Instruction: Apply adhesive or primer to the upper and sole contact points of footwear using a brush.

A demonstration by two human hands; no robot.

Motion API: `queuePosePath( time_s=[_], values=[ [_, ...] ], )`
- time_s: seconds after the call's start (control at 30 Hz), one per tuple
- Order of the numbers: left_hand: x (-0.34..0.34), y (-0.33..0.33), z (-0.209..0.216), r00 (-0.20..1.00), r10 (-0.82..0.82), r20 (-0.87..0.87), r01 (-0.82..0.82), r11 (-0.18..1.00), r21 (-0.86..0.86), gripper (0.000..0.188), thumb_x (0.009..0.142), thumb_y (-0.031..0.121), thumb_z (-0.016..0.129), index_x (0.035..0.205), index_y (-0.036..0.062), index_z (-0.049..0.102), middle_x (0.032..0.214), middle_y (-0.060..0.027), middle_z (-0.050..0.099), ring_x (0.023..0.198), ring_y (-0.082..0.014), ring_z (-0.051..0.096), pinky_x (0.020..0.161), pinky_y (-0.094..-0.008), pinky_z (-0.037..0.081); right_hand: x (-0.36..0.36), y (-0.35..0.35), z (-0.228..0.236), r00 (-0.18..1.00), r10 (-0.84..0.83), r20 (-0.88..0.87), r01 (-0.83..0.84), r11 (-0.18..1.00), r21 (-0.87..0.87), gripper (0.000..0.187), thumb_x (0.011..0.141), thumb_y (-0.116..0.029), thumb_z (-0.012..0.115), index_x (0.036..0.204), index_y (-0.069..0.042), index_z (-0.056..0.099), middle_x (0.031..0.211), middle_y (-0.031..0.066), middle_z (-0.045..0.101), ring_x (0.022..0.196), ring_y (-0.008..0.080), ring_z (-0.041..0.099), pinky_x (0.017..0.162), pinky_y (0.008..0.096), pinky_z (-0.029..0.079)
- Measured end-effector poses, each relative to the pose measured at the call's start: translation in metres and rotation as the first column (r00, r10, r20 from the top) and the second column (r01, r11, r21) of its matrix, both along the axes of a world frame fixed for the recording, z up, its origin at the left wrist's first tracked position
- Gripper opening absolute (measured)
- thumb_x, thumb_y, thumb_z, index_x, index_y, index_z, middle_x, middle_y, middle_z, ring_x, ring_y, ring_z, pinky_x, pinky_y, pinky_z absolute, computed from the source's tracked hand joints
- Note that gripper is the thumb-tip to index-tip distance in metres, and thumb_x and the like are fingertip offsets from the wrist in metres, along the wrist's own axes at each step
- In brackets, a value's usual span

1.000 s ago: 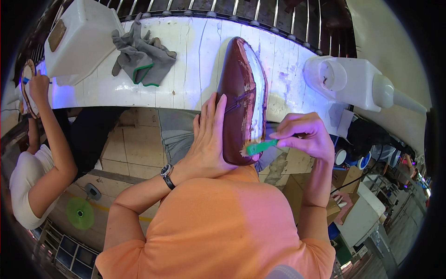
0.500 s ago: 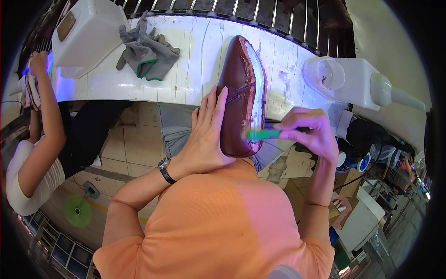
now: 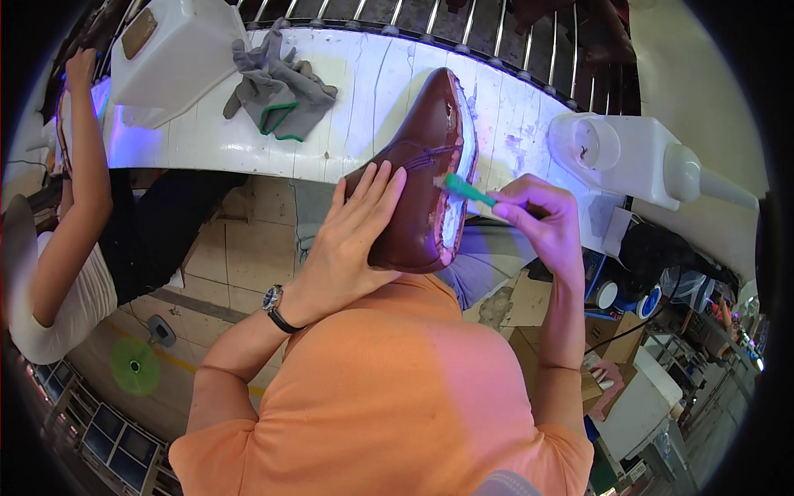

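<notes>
A dark reddish-brown leather shoe upper (image 3: 413, 172) stands tilted across the near edge of the white bench, its whitish underside turned to the right. My left hand (image 3: 351, 211) holds it, fingers spread over its left side; the thumb is hidden. Pinched between thumb and fingers of my right hand (image 3: 542, 217) is a small brush with a green handle (image 3: 467, 190). Its bristle end meets the rim where the leather borders the underside, about midway along the shoe.
Grey gloves (image 3: 289, 95) and a white plastic container (image 3: 174, 62) lie on the bench (image 3: 364, 107) to the left. At right is a white bottle (image 3: 641, 157) with a cut opening. A metal roller rack (image 3: 397, 16) runs behind. Another person's arm (image 3: 91, 157) is at far left.
The shoe has rolled so more of its left side shows and its underside less. The brush has moved away from me along the rim. My left hand has shifted with the shoe.
</notes>
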State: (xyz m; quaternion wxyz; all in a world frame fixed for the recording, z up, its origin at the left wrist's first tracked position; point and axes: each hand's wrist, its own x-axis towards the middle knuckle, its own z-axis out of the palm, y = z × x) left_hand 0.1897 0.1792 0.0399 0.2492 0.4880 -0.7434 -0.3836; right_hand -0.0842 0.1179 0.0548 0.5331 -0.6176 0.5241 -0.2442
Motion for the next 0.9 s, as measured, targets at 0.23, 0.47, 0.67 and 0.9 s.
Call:
queuePosePath(
  time_s=[0.23,0.47,0.67,0.9],
  values=[
    [0.023,-0.004,0.013,1.0,0.001,0.009,0.0,0.988,-0.153,0.089,0.059,-0.003,0.076,0.141,0.0009,0.041,0.143,-0.0188,0.044,0.133,-0.0338,0.042,0.112,-0.0487,0.03,0.018,0.005,0.018,0.986,0.156,0.063,-0.148,0.983,-0.108,0.014,0.074,0.0,0.076,0.086,0.004,0.072,0.08,0.0108,0.068,0.074,0.015,0.063,0.066,0.0261,0.047],
    [0.028,-0.007,0.015,0.999,0.022,-0.028,-0.027,0.983,-0.179,0.084,0.06,-0.006,0.072,0.139,-0.0012,0.043,0.141,-0.0195,0.046,0.131,-0.0344,0.043,0.11,-0.0463,0.034,0.024,-0.008,0.001,0.992,0.081,0.093,-0.067,0.987,-0.146,0.012,0.076,-0.001,0.075,0.087,0.002,0.072,0.079,0.0091,0.067,0.073,0.0124,0.06,0.065,0.0235,0.045],
    [0.034,-0.019,0.022,0.997,0.081,-0.014,-0.082,0.954,-0.287,0.076,0.064,-0.004,0.072,0.136,-0.0043,0.045,0.134,-0.0198,0.052,0.124,-0.0349,0.051,0.105,-0.0435,0.041,0.039,-0.015,-0.007,0.979,-0.06,0.194,0.077,0.994,-0.081,0.012,0.08,-0.002,0.073,0.092,0.001,0.072,0.081,0.0035,0.064,0.07,0.0055,0.054,0.06,0.0203,0.039],
    [0.034,-0.03,0.015,0.696,0.576,-0.429,-0.511,0.817,0.268,0.056,0.08,-0.003,0.068,0.133,-0.0069,0.049,0.117,-0.0117,0.065,0.101,-0.0167,0.062,0.089,-0.0284,0.049,0.043,-0.031,-0.01,0.939,-0.115,0.324,0.177,0.969,-0.169,0.014,0.081,-0.005,0.074,0.093,0.001,0.072,0.079,0.0021,0.065,0.064,0.0038,0.05,0.055,0.0189,0.036]
  ],
)
